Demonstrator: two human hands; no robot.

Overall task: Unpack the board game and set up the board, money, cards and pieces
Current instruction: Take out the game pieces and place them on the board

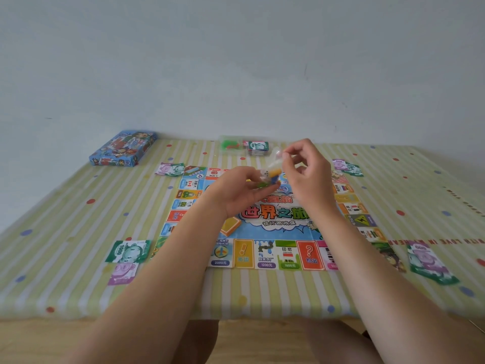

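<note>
Above the board (275, 224), the small bag of pieces (271, 173) slants up toward the right. The left hand (242, 191) grips its lower end in curled fingers; the right hand (308, 174) pinches its top.

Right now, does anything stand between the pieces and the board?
Yes: the clear bag encloses the pieces; the left hand holds it from below, above the board, and the right hand pinches its top.

Your left hand (236, 190) and your right hand (307, 174) are bare, both your arms (157, 271) are bare right up to the bottom edge, and your knees (341, 342) are bare too.
</note>
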